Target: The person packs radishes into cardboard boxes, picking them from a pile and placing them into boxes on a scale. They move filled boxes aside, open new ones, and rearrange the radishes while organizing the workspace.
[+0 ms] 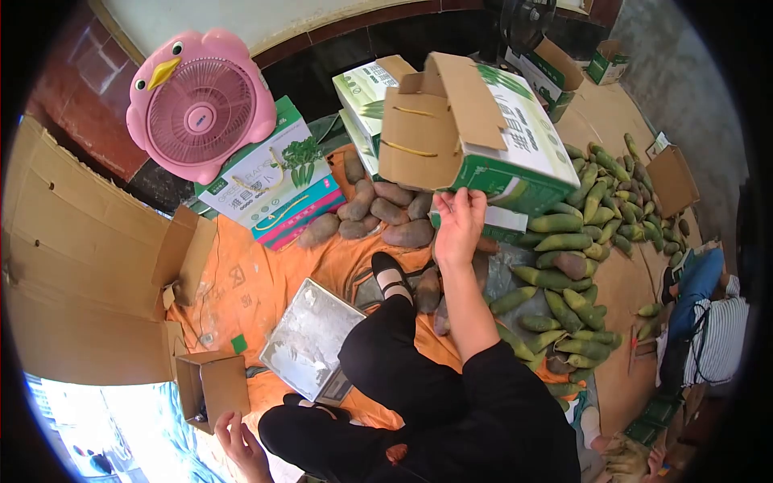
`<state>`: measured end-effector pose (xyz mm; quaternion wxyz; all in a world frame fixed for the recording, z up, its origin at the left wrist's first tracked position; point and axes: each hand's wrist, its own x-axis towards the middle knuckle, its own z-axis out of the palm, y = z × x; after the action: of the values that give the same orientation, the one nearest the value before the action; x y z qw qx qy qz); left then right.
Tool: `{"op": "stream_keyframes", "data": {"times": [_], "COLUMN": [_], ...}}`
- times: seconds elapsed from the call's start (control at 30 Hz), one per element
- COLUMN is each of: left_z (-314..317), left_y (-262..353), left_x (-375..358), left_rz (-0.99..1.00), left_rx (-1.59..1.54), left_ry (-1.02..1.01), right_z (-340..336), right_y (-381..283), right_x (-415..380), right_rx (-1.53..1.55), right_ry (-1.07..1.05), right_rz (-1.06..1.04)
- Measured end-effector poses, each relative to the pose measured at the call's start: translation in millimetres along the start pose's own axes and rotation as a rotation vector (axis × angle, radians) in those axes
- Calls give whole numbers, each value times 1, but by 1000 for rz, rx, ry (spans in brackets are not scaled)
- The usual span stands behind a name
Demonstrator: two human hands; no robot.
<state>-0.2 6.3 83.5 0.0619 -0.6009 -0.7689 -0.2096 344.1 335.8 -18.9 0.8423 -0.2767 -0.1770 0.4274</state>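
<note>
My right hand [461, 221] reaches forward and pinches the lower edge of a green-and-white cardboard carton [523, 129]. The carton is tilted, with its flaps standing apart and yellow cord handles showing at its near end. Low at the left, my left hand [241, 451] has its fingers loosely bent and apart, with nothing in them. It is closest to a small brown cardboard box [211, 386]. Reddish-brown tubers [390, 211] lie beneath the carton and to its left. Long green radishes [564, 241] are heaped to the right of my right hand.
A flat scale [310, 334] lies by my legs on an orange sheet [229, 286]. A pink bird-shaped fan [201, 105] rests on printed gift cartons [274, 177]. More cartons [362, 92] stand behind. Another person [700, 330] is at the far right.
</note>
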Motion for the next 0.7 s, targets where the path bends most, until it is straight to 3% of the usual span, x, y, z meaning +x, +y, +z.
{"op": "stream_keyframes", "data": {"times": [0.2,0.43,0.53,0.7], "left_z": [14,38,49,62], "left_y": [-7,-18,-16,-5], "left_x": [14,39,48,63], "left_rz": [-29,-10,44,177], "left_rx": [-27,-38,-12,1], "left_ry": [-43,-85,-108,-99], "right_z": [37,59,31,-73], "right_y": [41,144,158,142], "right_x": [56,164,143,32], "right_rx": [-18,-232,-433,-440], "right_ry": [-117,-252,-232,-334], "right_rz": [58,451,412,698]}}
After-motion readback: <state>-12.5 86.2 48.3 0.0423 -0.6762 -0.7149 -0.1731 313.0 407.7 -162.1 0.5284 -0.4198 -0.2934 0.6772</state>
